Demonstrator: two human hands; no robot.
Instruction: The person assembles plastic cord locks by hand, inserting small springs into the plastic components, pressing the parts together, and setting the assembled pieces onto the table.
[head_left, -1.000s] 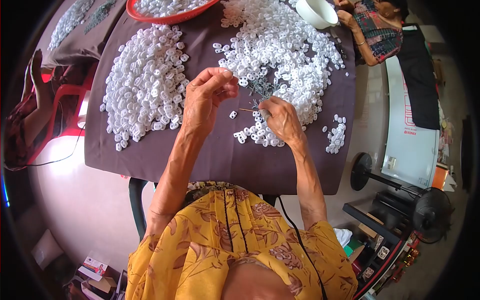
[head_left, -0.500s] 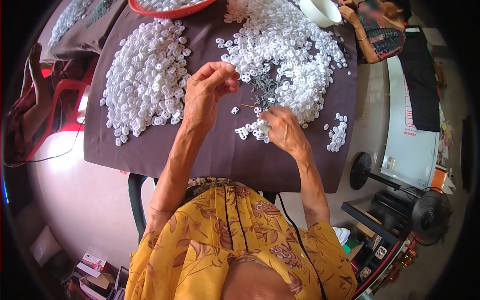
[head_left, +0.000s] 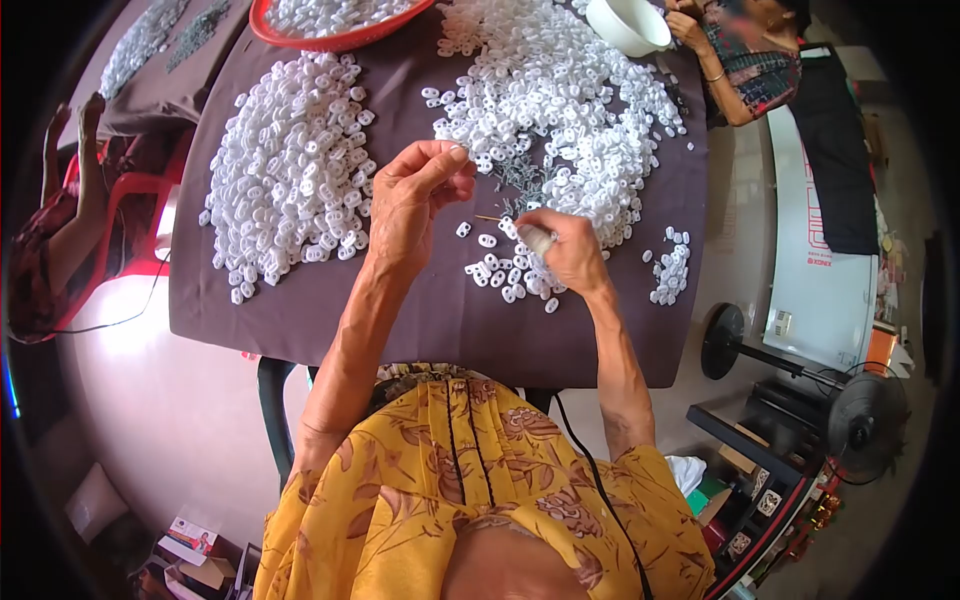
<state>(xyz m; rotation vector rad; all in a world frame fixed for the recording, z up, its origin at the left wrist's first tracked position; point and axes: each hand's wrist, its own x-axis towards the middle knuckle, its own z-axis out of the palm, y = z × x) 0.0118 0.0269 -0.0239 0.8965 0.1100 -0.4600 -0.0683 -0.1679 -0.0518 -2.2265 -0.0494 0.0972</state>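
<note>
My left hand (head_left: 425,195) is raised over the table between two heaps of white pieces. Its thumb and forefinger are pinched together; whatever they hold is too small to make out. My right hand (head_left: 568,252) is lower and to the right, fingers closed, with a pale wrap on the thumb. A thin gold-coloured rod (head_left: 488,217) points left from its fingertips. Beside them is a small white oval piece with two holes (head_left: 508,228). Loose white pieces (head_left: 497,272) lie just below. Small grey pieces (head_left: 520,180) are strewn above this hand.
Large heaps of white pieces lie left (head_left: 290,170) and right (head_left: 600,165) on the brown tablecloth (head_left: 420,335). A red basin (head_left: 340,32) and a white bowl (head_left: 628,27) stand at the back. Other people sit left and far right. A fan (head_left: 862,430) stands right.
My right hand has turned and its thumb has moved up toward the fingertips. The loose white pieces below it are more spread out. My left hand keeps its pinch.
</note>
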